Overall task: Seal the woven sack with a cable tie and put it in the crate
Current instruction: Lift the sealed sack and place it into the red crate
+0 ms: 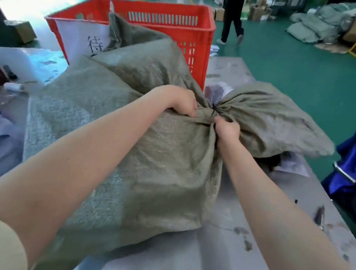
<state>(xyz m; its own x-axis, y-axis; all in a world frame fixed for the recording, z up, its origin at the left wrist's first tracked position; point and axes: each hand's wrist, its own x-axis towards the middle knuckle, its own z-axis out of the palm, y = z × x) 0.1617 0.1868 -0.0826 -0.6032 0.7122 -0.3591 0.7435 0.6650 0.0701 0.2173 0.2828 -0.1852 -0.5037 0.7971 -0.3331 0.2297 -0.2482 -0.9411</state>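
Left hand [183,103] bunches the woven sack [146,153] neck shut at frame centre so the right hand [226,128], fingers pinching the cable tie [214,110], can cinch it.

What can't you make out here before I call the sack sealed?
Head view only:
- Cable tie: a small dark bit at the sack neck; locked or not is too small to tell.
- Right hand: its fingers curl into the fabric, so what they pinch is hidden.
- Crate: inside blocked by the sack.
- Sack contents: covered.
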